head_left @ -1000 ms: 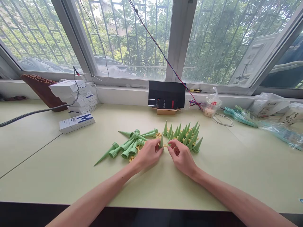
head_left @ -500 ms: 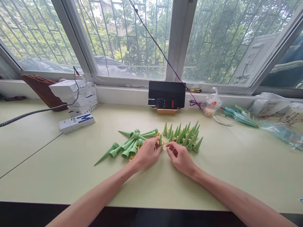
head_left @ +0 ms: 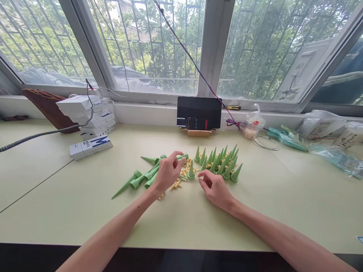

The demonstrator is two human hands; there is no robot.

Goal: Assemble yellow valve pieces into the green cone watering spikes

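Note:
My left hand (head_left: 167, 172) hovers over the pile of green plastic plant-watering spikes (head_left: 136, 179), thumb and index finger apart with nothing seen between them. It hides part of the pile. To its right, one green spike (head_left: 191, 171) stands upright on its cap, touched by neither hand. Small yellow plastic pieces (head_left: 176, 184) lie scattered between the pile and this spike. My right hand (head_left: 215, 189) rests by the table surface with curled fingers, a small gap between thumb and index fingertip. Just beyond it, several upright green spikes (head_left: 235, 173) stand grouped, with yellow pieces among them.
A dark tablet (head_left: 198, 107) and a phone (head_left: 195, 123) lean at the windowsill on a cardboard stand (head_left: 198, 133). White boxes (head_left: 90, 147) sit at the left by a thick cable (head_left: 42, 133). Plastic bags (head_left: 323, 124) and teal bundles (head_left: 289, 138) lie at the right.
My left hand has let go of the upright spike and moved left and up over the pile. The spike stays standing. My right hand has hardly moved.

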